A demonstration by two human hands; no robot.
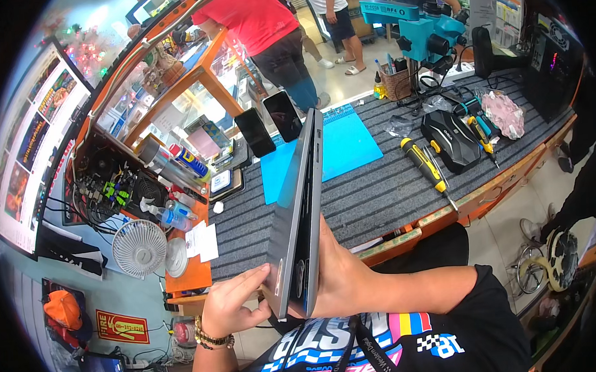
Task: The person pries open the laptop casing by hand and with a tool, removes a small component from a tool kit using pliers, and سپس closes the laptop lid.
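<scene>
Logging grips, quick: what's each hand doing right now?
Left hand: touching the gray laptop; grip cannot be told.
Right hand: holding that laptop, partly hidden behind it.

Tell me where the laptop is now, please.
In the head view, the laptop is central, held between the left hand and right hand, partly hiding the blue mat.

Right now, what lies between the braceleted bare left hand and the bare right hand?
A slim dark-grey laptop, on edge and slightly ajar, lies between the left hand and right hand, in the head view.
</scene>
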